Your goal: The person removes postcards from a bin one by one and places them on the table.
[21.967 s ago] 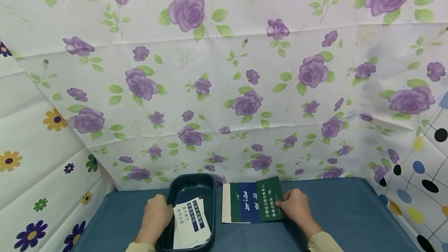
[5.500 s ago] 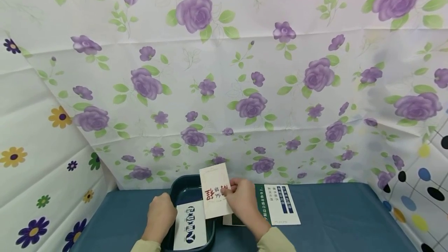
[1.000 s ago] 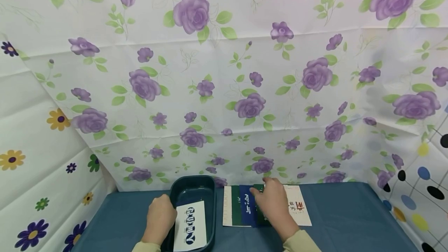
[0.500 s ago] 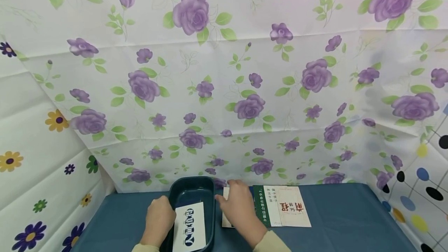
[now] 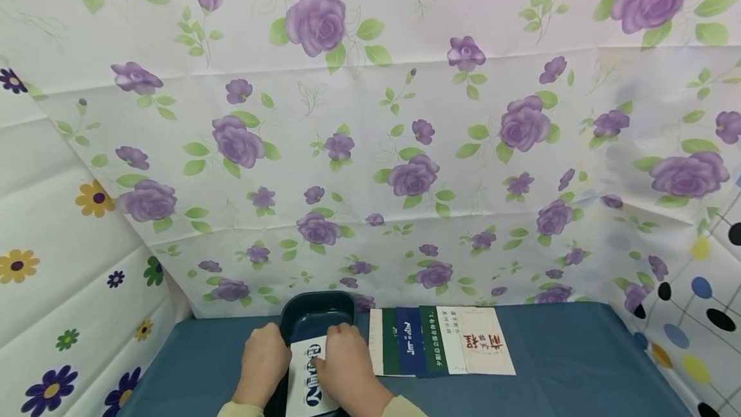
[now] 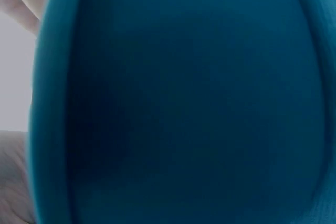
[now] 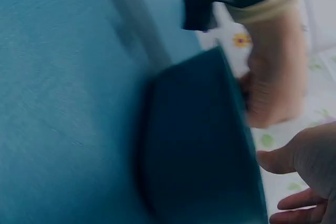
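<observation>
My left hand (image 5: 263, 362) grips the left rim of a dark teal plastic tray (image 5: 318, 298), whose wall (image 6: 173, 98) fills most of the left wrist view. Inside lies a white card (image 5: 303, 385) with bold dark-blue lettering. Over that card hovers or rests my right hand (image 5: 347, 369), hiding its right side; contact is unclear. In the right wrist view its thumb (image 7: 278, 160) and fingers stand apart above the tray's edge. Right of the tray lies an overlapping row of cards: cream, green (image 5: 391, 340), blue (image 5: 410, 346), green again (image 5: 434, 340), white (image 5: 450, 346), and cream with red characters (image 5: 486, 343).
A blue-grey cloth (image 5: 567, 365) covers the table. Behind it rises a white sheet (image 5: 370, 147) with purple roses. Patterned sheets close off the left side (image 5: 46, 314) and the right side (image 5: 695, 314).
My right hand has moved left, from above the row of cards to the card inside the tray. Earlier, the cream card with red characters was in that hand; now it ends the row. Left hand stays put.
</observation>
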{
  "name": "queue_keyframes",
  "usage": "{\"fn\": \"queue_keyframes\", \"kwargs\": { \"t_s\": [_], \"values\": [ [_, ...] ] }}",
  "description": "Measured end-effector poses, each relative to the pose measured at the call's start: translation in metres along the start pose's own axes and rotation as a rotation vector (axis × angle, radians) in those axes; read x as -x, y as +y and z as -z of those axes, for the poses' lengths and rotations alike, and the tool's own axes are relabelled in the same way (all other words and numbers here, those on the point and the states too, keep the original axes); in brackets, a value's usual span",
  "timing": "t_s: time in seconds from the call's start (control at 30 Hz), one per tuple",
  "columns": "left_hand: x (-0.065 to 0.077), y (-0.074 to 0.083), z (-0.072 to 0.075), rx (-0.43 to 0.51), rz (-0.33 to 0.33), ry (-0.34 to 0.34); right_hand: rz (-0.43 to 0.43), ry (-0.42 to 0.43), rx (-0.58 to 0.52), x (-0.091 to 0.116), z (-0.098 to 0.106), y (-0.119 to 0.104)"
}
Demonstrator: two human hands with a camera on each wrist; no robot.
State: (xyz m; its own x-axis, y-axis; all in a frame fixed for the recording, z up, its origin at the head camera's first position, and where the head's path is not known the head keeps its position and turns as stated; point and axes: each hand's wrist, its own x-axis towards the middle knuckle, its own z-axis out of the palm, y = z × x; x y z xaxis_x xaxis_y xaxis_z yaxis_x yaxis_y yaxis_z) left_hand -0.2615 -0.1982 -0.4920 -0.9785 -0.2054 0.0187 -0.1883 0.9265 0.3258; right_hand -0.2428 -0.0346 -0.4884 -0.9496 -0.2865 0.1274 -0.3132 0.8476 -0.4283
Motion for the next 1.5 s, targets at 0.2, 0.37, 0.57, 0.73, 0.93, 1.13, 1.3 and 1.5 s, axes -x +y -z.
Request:
{"fn": "queue_keyframes", "kwargs": {
  "t_s": [0.2, 0.37, 0.57, 0.73, 0.93, 1.13, 1.3, 1.5],
  "values": [
    [-0.001, -0.001, 0.001, -0.004, 0.007, -0.027, -0.044, -0.08, 0.078, -0.006, -0.026, -0.009],
    [-0.003, -0.001, -0.001, -0.017, 0.004, -0.038, -0.117, -0.052, 0.167, -0.008, -0.036, -0.013],
    [-0.004, -0.003, -0.001, -0.022, -0.003, -0.056, -0.148, -0.084, 0.244, -0.01, -0.041, -0.018],
    [-0.004, -0.003, -0.001, -0.015, -0.014, -0.043, -0.136, -0.111, 0.312, -0.01, -0.047, -0.017],
    [-0.004, -0.001, -0.001, -0.012, 0.007, -0.053, -0.126, -0.162, 0.352, -0.012, -0.051, -0.016],
    [-0.005, -0.002, 0.0, -0.024, -0.003, -0.046, -0.079, -0.1, 0.31, -0.011, -0.052, -0.013],
    [-0.006, -0.001, -0.001, -0.033, 0.016, -0.064, -0.058, -0.047, 0.303, -0.01, -0.053, -0.012],
    [-0.004, -0.001, -0.001, -0.033, 0.006, -0.049, -0.075, -0.058, 0.303, -0.01, -0.052, -0.014]
  ]
}}
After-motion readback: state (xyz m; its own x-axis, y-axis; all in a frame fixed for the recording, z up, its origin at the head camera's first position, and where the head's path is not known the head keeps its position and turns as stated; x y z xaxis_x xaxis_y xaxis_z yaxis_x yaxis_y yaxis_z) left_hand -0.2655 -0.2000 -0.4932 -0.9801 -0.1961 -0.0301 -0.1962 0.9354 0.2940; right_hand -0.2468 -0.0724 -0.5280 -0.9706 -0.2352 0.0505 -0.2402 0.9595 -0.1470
